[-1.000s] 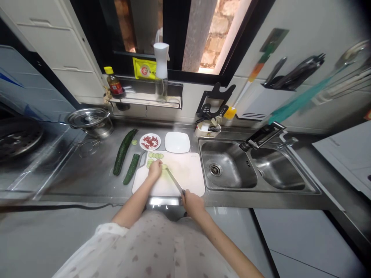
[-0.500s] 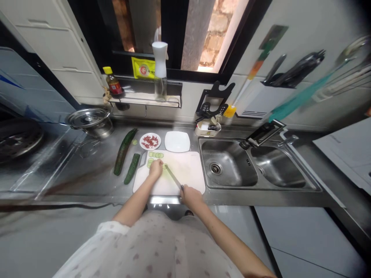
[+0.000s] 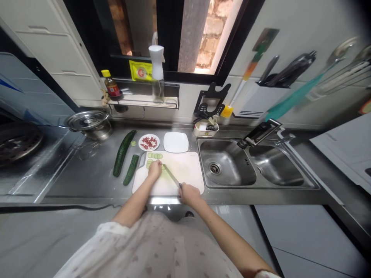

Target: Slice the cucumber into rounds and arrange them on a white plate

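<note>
My right hand point(image 3: 189, 194) is closed round the handle of a knife point(image 3: 172, 175), whose blade slants up and left over the white cutting board point(image 3: 185, 185). Beside the blade tip my left hand point(image 3: 155, 170) rests on the board with its fingers bent together over cucumber slices; what exactly lies under the fingertips is hidden. Pale green cucumber slices point(image 3: 155, 156) lie in a row near the board's upper left. To the left of the board are a short cut cucumber point(image 3: 131, 170) and a longer cucumber point(image 3: 124, 153) on the steel counter.
Behind the board stand a plate of chopped red pieces point(image 3: 148, 143) and a white square plate point(image 3: 176, 142). A double sink point(image 3: 228, 166) with a black faucet point(image 3: 261, 133) adjoins on the right. At the left are a lidded steel pot point(image 3: 89, 123) and a stove point(image 3: 19, 141).
The view has shifted slightly. Both hands and the knife keep nearly the same place on the board, with the knife still by the left fingers.
</note>
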`<state>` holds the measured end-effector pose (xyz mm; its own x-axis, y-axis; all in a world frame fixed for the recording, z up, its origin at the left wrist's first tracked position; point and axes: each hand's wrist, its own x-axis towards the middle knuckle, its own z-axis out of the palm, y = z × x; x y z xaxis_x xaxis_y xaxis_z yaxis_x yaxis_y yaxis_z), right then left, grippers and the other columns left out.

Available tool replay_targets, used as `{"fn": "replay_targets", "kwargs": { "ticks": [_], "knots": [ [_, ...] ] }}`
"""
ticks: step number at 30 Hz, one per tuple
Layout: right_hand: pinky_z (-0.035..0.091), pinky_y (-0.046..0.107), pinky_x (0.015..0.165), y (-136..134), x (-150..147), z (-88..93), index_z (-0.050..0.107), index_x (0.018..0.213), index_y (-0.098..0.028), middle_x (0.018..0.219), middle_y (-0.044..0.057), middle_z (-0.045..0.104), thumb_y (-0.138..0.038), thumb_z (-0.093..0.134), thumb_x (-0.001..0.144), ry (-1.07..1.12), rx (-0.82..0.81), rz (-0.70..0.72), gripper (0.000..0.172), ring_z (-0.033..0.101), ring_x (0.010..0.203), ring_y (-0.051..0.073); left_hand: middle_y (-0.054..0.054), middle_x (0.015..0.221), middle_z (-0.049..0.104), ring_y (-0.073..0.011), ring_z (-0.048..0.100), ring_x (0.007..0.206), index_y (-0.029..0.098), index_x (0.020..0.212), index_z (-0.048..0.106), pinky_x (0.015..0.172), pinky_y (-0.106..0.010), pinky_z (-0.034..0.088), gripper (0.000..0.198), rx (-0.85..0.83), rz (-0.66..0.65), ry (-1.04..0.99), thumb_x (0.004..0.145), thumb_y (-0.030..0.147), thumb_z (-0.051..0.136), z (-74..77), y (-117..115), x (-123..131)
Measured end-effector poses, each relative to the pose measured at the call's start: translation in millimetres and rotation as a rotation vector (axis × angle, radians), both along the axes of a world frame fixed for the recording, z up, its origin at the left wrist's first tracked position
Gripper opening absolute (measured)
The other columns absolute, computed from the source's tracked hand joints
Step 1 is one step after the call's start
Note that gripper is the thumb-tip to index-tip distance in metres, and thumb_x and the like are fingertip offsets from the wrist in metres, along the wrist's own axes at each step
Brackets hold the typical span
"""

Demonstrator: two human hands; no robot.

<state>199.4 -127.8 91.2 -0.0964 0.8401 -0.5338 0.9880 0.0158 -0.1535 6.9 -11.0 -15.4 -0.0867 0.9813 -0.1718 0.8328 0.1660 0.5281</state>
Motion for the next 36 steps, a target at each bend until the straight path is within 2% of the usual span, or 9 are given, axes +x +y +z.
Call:
{"fn": "replay_targets", "kwargs": {
  "ticks": [10, 17, 31, 36],
  "knots": [
    [0.045, 0.031, 0.075, -1, 4, -2.8, 0.061, 0.109, -0.015, 0.097, 0.016, 0.070, -0.033, 0.038, 0.094, -0.016, 0.014, 0.012, 0.033, 0.066, 0.094, 0.024, -0.009, 0.097, 0.069, -0.0195, 0.062, 0.092, 0.016, 0.093, 0.067, 0.082, -0.028, 0.044, 0.023, -0.006, 0.023, -0.022, 0.087, 0.014, 0.045, 0.2, -1, 1],
    [0.046, 0.032, 0.075, 9, -3, 1.9, 0.061, 0.109, -0.014, 0.100, 0.016, 0.070, -0.032, 0.035, 0.095, -0.015, -0.018, 0.022, 0.035, 0.067, 0.094, 0.025, -0.010, 0.095, 0.069, -0.0211, 0.062, 0.092, 0.015, 0.093, 0.067, 0.082, -0.029, 0.044, 0.024, 0.020, -0.001, -0.011, 0.089, 0.016, 0.044, -1.0, -1, 0],
    [0.046, 0.032, 0.076, 8, -1, 8.1, 0.062, 0.110, -0.014, 0.100, 0.016, 0.070, -0.031, 0.036, 0.094, -0.032, -0.012, 0.044, 0.035, 0.066, 0.097, 0.025, -0.011, 0.096, 0.069, -0.0207, 0.062, 0.093, 0.014, 0.092, 0.068, 0.083, -0.029, 0.043, 0.023, 0.027, 0.004, -0.019, 0.087, 0.013, 0.045, 0.6, -1, 1],
    [0.047, 0.033, 0.077, 12, -3, 16.1, 0.061, 0.113, -0.013, 0.103, 0.017, 0.069, -0.031, 0.035, 0.095, -0.047, -0.029, 0.060, 0.036, 0.066, 0.098, 0.025, -0.011, 0.095, 0.069, -0.0207, 0.062, 0.092, 0.014, 0.092, 0.067, 0.082, -0.028, 0.043, 0.024, 0.025, 0.000, -0.021, 0.087, 0.013, 0.044, 3.2, -3, 2]
  ]
}}
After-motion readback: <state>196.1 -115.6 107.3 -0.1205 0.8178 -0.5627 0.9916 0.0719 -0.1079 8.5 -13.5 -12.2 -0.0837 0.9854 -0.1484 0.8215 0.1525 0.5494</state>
